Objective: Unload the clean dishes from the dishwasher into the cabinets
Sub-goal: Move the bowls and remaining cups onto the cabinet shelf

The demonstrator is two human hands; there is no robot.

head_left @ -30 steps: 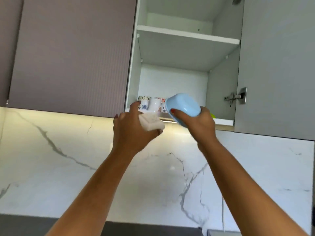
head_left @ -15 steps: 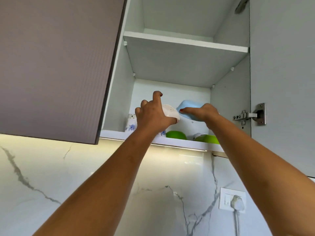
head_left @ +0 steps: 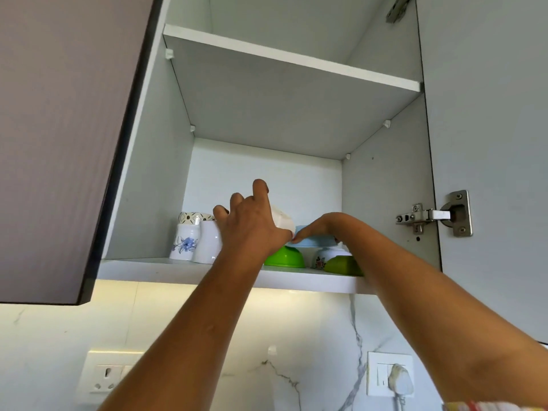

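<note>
White cabinet shelf (head_left: 178, 271): my left hand (head_left: 252, 226) grips a white square dish (head_left: 283, 222); my right hand (head_left: 321, 225) clasps a pale blue bowl (head_left: 314, 242), upturned over a green upturned bowl (head_left: 284, 258).

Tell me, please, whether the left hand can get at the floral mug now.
Probably not: the left hand holds a white dish, and a plain cup stands between it and the floral mug.

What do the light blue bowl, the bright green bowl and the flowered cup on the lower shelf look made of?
Light blue bowl: probably plastic, matte, with even colour and only a dull sheen. Bright green bowl: likely plastic too, with saturated colour and a smooth semi-gloss surface. Flowered cup: looks like glazed ceramic, glossy white with a printed blue flower, though melamine cannot be ruled out.
</note>
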